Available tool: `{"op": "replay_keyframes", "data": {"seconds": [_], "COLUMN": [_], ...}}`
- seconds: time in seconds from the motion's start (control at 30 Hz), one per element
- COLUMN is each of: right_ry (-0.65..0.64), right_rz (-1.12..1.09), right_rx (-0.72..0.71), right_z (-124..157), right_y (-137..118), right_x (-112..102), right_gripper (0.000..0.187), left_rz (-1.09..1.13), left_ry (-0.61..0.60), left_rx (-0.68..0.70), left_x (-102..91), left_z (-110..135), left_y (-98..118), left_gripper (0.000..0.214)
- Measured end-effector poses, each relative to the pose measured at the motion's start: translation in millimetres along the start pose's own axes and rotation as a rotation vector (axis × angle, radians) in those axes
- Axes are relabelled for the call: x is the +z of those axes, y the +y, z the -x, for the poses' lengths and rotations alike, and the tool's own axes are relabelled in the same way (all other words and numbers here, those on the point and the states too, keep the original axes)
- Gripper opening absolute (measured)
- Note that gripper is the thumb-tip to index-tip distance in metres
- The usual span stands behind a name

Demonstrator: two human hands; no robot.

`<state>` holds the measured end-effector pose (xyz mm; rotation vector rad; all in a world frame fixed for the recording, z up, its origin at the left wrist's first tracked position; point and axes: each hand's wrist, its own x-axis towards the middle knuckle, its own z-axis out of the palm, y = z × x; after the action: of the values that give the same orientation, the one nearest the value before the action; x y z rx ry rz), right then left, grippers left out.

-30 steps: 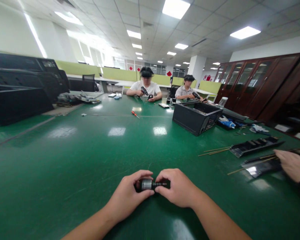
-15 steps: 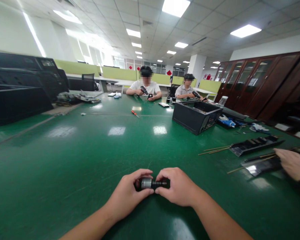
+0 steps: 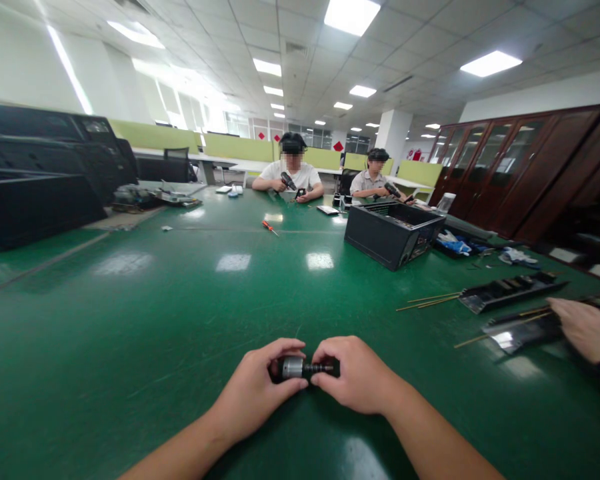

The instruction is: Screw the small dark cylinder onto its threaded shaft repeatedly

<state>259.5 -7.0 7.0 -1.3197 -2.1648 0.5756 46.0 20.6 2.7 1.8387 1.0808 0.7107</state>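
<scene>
Both my hands rest low on the green table (image 3: 180, 313), close in front of me. My left hand (image 3: 257, 390) is closed around a small cylindrical part (image 3: 294, 367) with a silver metal body and a dark end. My right hand (image 3: 357, 375) pinches the dark threaded shaft (image 3: 321, 367) that sticks out of that part to the right. The part lies level between the two hands, just above the table surface.
A co-worker's hand (image 3: 583, 328) touches black trays (image 3: 510, 293) with thin wooden sticks (image 3: 430, 301) at the right. A black computer case (image 3: 390, 233) stands mid-right. Two seated people (image 3: 293, 175) work across the table. A red screwdriver (image 3: 269, 228) lies far off. Black equipment (image 3: 40, 173) is stacked left.
</scene>
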Motion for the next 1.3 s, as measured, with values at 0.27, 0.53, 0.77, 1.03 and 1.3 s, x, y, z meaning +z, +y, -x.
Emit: {"op": "replay_keyframes", "data": {"seconds": [0.27, 0.53, 0.77, 1.03, 1.3], "right_ry": [0.0, 0.002, -0.002, -0.008, -0.006], "right_rz": [0.003, 0.009, 0.02, 0.024, 0.032], "right_rx": [0.01, 0.016, 0.017, 0.026, 0.017], "right_z": [0.2, -0.9, -0.5, -1.2, -0.2], "right_y": [-0.5, 1.8, 1.2, 1.8, 1.2], "right_x": [-0.8, -1.6, -2.3, -4.3, -6.7], "right_gripper": [0.01, 0.01, 0.011, 0.01, 0.01], "left_rz": [-0.009, 0.013, -0.008, -0.015, -0.035], "left_ry": [0.0, 0.0, 0.009, 0.013, 0.012], "left_rx": [0.0, 0.001, 0.003, 0.003, 0.014], "left_x": [-0.6, 0.2, -0.6, -0.5, -1.3], "left_z": [-0.6, 1.0, -1.1, -0.1, 0.7], "left_y": [-1.2, -0.9, -2.4, -2.9, -1.8], "left_gripper": [0.043, 0.043, 0.043, 0.041, 0.041]}}
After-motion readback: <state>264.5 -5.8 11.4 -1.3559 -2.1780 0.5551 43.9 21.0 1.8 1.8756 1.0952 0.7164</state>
